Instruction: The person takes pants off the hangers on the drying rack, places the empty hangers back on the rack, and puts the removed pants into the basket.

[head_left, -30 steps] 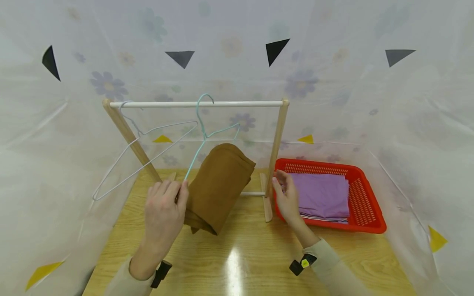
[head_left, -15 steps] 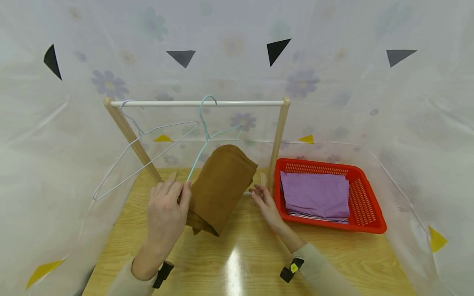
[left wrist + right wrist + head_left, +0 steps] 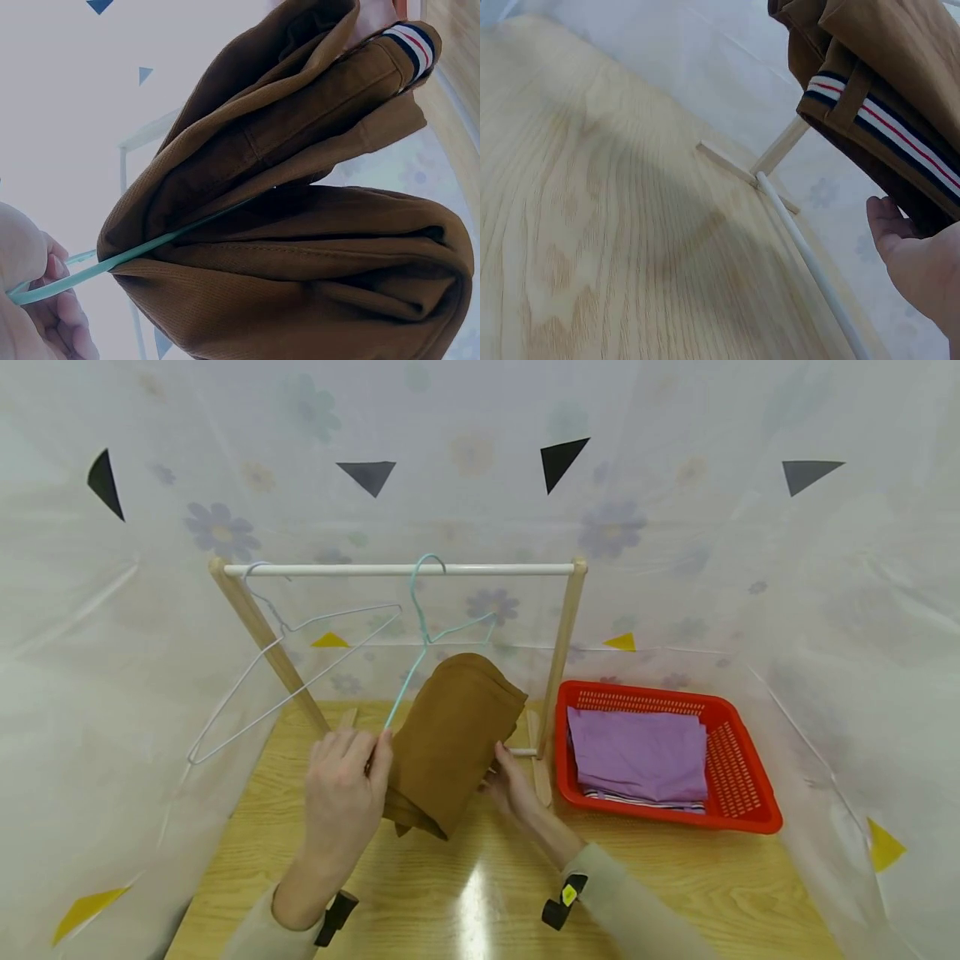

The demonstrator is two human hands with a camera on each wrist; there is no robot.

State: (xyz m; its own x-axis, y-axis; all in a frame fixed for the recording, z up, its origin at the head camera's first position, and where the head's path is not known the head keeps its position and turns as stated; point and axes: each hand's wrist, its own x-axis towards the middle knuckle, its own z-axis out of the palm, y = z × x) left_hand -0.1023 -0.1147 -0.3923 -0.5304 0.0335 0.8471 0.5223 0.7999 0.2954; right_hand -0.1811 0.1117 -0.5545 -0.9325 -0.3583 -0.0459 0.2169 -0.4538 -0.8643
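Brown trousers (image 3: 453,735), folded, hang over a teal clothes hanger (image 3: 398,697); their striped waistband (image 3: 907,142) shows in the right wrist view. My left hand (image 3: 345,793) grips the hanger at its left corner, so that corner is hidden. The hanger's hook is up at the white rail (image 3: 330,571); whether it bears on the rail I cannot tell. At the lower right edge of the trousers is my right hand (image 3: 517,793), fingers loosely bent beneath the cloth and thumb beside it. Contact there is unclear.
A pale lilac hanger (image 3: 300,681) hangs at the rail's left end. The wooden rack post (image 3: 562,660) stands between the trousers and a red basket (image 3: 667,820) holding a folded purple cloth (image 3: 641,752) over striped fabric. All stand on a wooden table (image 3: 420,893).
My right hand has moved left from the basket's edge to the trousers. The left hand, with hanger and trousers, has shifted slightly to the right.
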